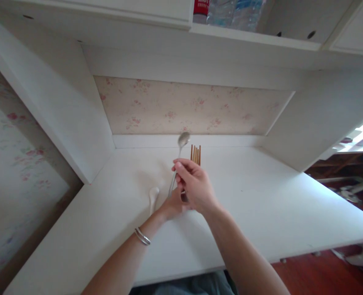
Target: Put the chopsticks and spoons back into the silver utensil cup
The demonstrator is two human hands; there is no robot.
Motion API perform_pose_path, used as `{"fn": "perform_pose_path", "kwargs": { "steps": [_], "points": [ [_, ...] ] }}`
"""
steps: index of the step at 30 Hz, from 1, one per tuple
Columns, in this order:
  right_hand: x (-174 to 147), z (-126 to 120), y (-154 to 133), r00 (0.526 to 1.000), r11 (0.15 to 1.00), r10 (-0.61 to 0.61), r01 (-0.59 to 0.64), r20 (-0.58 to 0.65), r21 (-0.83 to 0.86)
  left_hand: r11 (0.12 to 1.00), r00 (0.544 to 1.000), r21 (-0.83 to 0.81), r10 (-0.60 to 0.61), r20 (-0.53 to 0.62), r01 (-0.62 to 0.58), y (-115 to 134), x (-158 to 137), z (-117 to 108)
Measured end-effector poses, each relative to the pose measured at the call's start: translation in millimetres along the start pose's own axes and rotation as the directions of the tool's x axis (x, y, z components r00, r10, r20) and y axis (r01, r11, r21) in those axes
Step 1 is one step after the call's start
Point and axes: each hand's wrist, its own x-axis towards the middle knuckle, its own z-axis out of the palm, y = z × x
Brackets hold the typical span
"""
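Note:
My right hand [195, 182] pinches the thin handle of a long metal spoon [183, 140] between thumb and fingers. The spoon is tilted with its bowl up, above the table. Just below and partly behind it, my left hand [173, 205] is closed round something dark, mostly covered by my right hand, so I cannot make it out. Several wooden chopsticks [195, 155] show their tips beyond my right hand; their lower parts are hidden. To the left of my left hand, a white spoon [153, 196] lies on the white table [119, 205], its end behind my forearm.
White side panels [61, 90] flank the table, with floral wallpaper [184, 106] at the back. Overhead, an open cabinet shelf [255, 37] holds clear plastic bottles [230, 14] and a red-labelled item [201, 8]. The table's front edge is close to my lap.

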Motion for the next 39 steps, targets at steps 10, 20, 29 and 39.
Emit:
{"fn": "perform_pose_path", "kwargs": {
  "steps": [10,20,29,39],
  "points": [
    [-4.8,-96.1,14.3,0.851,0.806,-0.355,0.069,-0.387,-0.588,0.89,0.921,-0.363,-0.138,0.364,0.276,1.8,3.3,0.8],
    [-8.1,-99.6,60.2,0.89,0.831,-0.248,-0.006,-0.381,-0.556,0.872,0.924,-0.389,-0.161,0.347,0.298,-5.8,3.7,2.7],
    [-15.1,-108.8,70.8,0.947,0.894,-0.149,0.006,-0.286,-0.447,0.88,0.908,-0.404,-0.069,0.412,0.25,-13.8,4.9,-0.8],
    [-28.8,-108.6,84.1,1.0,0.967,0.015,-0.012,0.013,-0.253,0.96,0.947,-0.267,0.004,0.322,0.086,9.0,-2.3,-4.2]
  ]
}}
